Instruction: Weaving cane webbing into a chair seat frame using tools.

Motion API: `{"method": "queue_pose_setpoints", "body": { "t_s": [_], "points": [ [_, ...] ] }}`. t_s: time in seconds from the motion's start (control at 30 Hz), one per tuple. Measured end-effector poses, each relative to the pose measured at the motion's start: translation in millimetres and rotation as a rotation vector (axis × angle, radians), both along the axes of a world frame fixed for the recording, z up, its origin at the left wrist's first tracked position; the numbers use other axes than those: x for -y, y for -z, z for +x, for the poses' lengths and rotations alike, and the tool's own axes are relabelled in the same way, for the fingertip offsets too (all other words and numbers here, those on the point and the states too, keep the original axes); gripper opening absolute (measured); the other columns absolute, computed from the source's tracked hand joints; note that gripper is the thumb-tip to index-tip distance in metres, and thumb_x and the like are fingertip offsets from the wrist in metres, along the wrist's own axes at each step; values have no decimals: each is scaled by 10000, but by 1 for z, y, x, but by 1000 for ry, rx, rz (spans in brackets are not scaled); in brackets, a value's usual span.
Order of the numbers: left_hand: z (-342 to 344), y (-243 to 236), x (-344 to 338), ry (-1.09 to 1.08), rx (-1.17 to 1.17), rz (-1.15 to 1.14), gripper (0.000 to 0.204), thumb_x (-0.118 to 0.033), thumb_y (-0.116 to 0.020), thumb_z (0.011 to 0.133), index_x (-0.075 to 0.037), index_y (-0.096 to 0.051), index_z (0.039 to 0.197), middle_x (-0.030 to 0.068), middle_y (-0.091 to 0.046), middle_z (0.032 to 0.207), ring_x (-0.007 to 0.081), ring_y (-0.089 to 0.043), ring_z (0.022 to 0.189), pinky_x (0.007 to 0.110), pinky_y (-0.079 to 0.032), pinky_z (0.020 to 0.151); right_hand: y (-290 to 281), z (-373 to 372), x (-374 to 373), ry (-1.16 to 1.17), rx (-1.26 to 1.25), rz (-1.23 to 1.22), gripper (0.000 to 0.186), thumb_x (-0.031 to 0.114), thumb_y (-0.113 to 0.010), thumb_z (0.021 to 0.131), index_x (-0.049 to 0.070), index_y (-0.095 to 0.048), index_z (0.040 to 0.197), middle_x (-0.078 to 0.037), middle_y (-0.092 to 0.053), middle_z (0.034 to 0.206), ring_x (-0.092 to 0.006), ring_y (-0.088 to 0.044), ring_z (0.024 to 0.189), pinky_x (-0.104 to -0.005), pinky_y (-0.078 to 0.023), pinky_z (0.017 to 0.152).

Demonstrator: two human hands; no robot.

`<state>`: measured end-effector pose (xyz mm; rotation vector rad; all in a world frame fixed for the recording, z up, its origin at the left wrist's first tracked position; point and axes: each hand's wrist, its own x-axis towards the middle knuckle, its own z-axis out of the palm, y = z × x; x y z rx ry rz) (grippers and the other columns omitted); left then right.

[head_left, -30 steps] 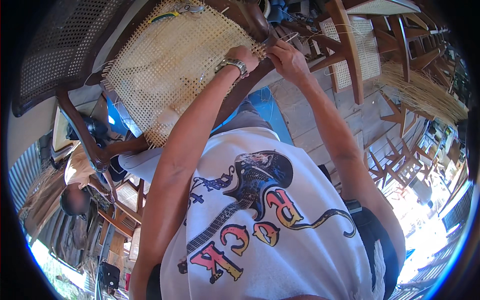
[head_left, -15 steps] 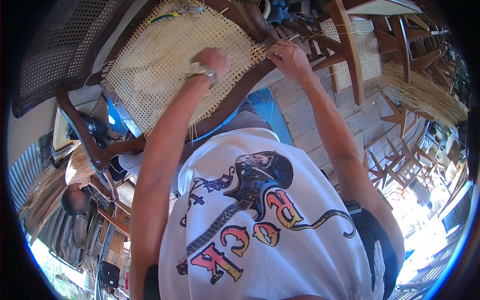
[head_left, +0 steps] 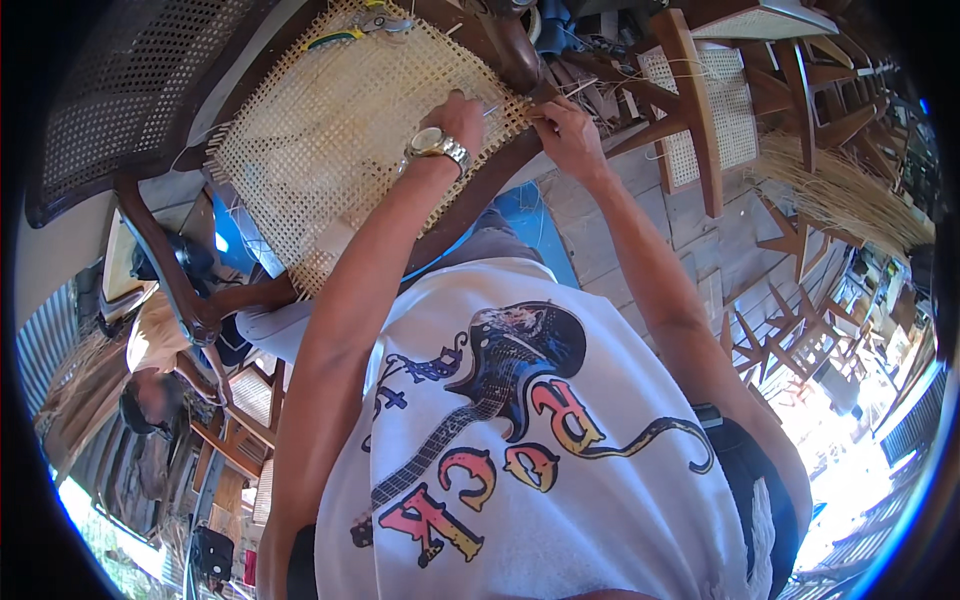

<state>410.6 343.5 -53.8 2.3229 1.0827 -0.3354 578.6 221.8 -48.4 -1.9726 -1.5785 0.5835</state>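
Note:
A sheet of woven cane webbing (head_left: 340,150) covers the seat of a dark wooden chair (head_left: 500,178). Over its right part, my left hand (head_left: 463,118), with a metal watch at the wrist, is closed round a thin metal pointed tool (head_left: 489,110), whose tip points toward the seat's right corner. My right hand (head_left: 570,133) pinches a thin cane strand (head_left: 536,117) at that corner, beside the wooden frame. Hand cutters with green and yellow handles (head_left: 335,40) lie on the webbing's far edge.
The chair's caned back (head_left: 130,90) rises at the left. Several wooden frames, one with a cane panel (head_left: 730,110), stand at the right near a bundle of loose cane strands (head_left: 840,190). Another person (head_left: 160,345) works at the lower left. Wooden planks (head_left: 620,235) form the floor.
My left hand has moved right across the webbing, nearer the right corner, and the pointed tool now shows in it. My right hand has shifted slightly left and down, staying at the corner.

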Motion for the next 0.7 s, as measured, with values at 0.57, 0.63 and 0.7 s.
{"method": "queue_pose_setpoints", "body": {
  "t_s": [0.57, 0.63, 0.7],
  "points": [
    [-144, -5, -127, -67, -64, 262, 279, -304, -523, 927, -70, -639, 1025, 186, -647, 998, 360, -623, 914, 468, -504, 764, -16, 18, -4, -86, -84, -93, 253, 127, -591, 848, 80, -601, 1096, -143, -633, 978, -349, -630, 877, -436, -510, 752],
    [-140, -14, -130, -122, -36, 326, 315, -344, -542, 917, -74, -647, 1040, 177, -643, 1016, 354, -619, 922, 452, -505, 779, -16, 26, -4, 11, 208, 127, 349, 217, -598, 873, 92, -547, 1195, -145, -625, 1048, -361, -632, 884, -450, -506, 778],
    [-117, -21, -116, -106, 92, 340, 361, -403, -558, 904, -122, -643, 1114, 157, -618, 1076, 336, -622, 941, 439, -515, 798, -18, 29, -5, 37, 349, -83, 379, 251, -594, 881, 96, -529, 1221, -150, -634, 1019, -368, -634, 871, -449, -506, 777]
  ]
}}
